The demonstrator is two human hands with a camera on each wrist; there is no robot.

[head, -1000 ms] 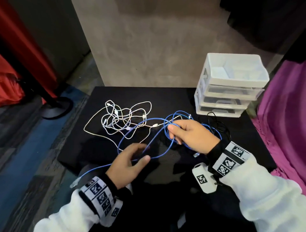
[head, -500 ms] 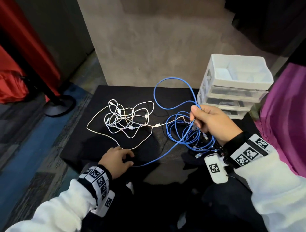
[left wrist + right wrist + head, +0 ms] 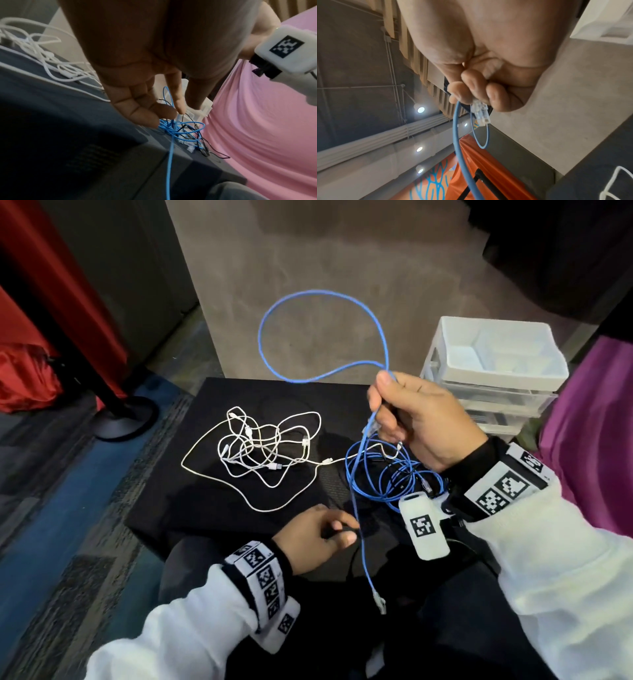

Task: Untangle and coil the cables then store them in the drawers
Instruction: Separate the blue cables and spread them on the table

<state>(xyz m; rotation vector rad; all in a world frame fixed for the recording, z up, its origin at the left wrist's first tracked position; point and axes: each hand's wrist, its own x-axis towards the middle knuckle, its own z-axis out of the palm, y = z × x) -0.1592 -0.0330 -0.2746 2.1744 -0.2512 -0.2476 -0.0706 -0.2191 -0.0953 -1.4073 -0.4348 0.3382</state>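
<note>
**Blue cable lifted in your right hand, left hand loose below**

Blue, thin network cable (image 3: 371, 323) rises in a big loop above your right hand (image 3: 421, 419), which is raised over the black table (image 3: 205, 508). Your right fingers (image 3: 471, 86) are curled round this cable, and a clear plastic plug (image 3: 480, 113) sticks out from the fist. Below the hand, more turns of the same cable lie in a loose pile on the table, mixed with a thin black cable (image 3: 204, 147). One strand hangs down past the near table edge and ends in a second clear plug (image 3: 379, 601).

Your left hand (image 3: 317, 537) is low at the near edge, fingers only loosely bent. The strand passes just beside the fingertips (image 3: 181, 106); I cannot tell if they touch it.

The tangled white cable (image 3: 255, 455) lies on the table to the left. The white plastic drawer unit (image 3: 493, 364) stands at the far right corner, drawers closed.
</note>
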